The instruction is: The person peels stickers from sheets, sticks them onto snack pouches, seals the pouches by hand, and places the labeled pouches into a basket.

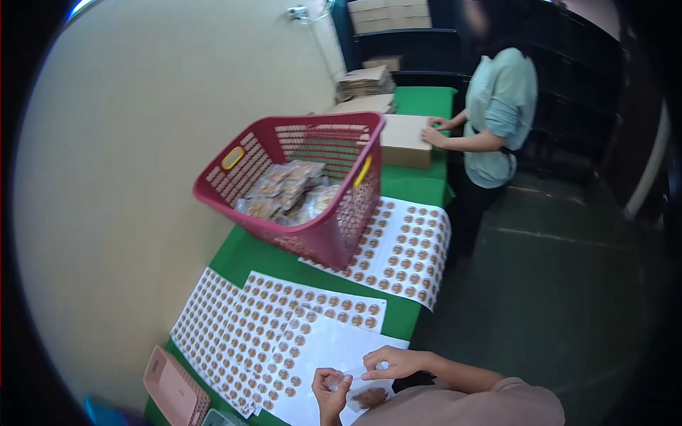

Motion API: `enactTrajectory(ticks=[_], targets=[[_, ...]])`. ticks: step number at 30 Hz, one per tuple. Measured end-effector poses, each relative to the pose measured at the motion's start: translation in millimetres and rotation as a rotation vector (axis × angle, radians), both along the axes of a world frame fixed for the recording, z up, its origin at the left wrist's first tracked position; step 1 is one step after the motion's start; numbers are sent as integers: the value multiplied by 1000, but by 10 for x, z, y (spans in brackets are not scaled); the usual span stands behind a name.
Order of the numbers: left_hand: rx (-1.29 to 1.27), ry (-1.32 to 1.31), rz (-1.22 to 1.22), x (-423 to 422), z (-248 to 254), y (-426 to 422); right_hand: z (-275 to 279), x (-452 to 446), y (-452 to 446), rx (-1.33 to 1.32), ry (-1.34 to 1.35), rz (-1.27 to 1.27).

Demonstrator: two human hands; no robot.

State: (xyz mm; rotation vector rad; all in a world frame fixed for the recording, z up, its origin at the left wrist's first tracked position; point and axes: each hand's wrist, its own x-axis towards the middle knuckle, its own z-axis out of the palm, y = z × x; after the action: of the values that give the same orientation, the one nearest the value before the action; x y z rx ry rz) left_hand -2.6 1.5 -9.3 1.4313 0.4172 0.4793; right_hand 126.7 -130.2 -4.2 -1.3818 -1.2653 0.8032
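My left hand (331, 395) is closed in a pinch at the left of a clear plastic packet (369, 397). Something brown sits low inside the packet, close to my body. On its upper right edge, the fingers of my right hand (393, 362) are also pinched. Beneath both hands lies a white sheet (334, 348) with round brown stickers along its left part and a bare stretch at its right. More sheets of the same stickers (249, 326) overlap it on the left.
A maroon laundry basket (312, 238) holding several clear packets (284, 188) stands on the green-covered table (234, 248), partly over another sticker sheet (415, 248). A pink tray (170, 390) is at lower left. Beyond, a co-worker (497, 106) touches a cardboard box (405, 138); flattened cardboard (366, 82) is stacked behind.
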Motion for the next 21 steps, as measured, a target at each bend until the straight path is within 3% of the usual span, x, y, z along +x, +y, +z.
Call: enactTrajectory(ticks=[5, 7, 9, 11, 13, 15, 17, 18, 19, 21], targets=[[69, -112, -54, 172, -42, -116, -17, -146, -407, 1, 130, -361], [169, -99, -186, 183, -50, -124, -50, -212, -545, -9, 137, -731], [229, -49, -553, 207, -23, -178, -17, -332, -650, -118, 165, -811], [250, -46, -693, 233, 46, -420, -97, -506, -689, 93, 324, -857], [395, -107, -708, 281, -19, -601, -25, -607, -799, 32, 160, -774], [363, -145, -656, 355, -75, -708, 69, -665, -859, 13, 129, -785], [51, -30, -570, 396, -136, -809, -47, -667, -933, 62, 114, -787], [161, -2, -486, 375, -150, -822, -21, -646, -973, 77, 77, -767], [-2, -52, -434, 383, -89, -880, 12, -610, -1017, 96, 39, -744], [3, -7, -373, 393, -87, -897, 33, -549, -1089, 129, -17, -756]])
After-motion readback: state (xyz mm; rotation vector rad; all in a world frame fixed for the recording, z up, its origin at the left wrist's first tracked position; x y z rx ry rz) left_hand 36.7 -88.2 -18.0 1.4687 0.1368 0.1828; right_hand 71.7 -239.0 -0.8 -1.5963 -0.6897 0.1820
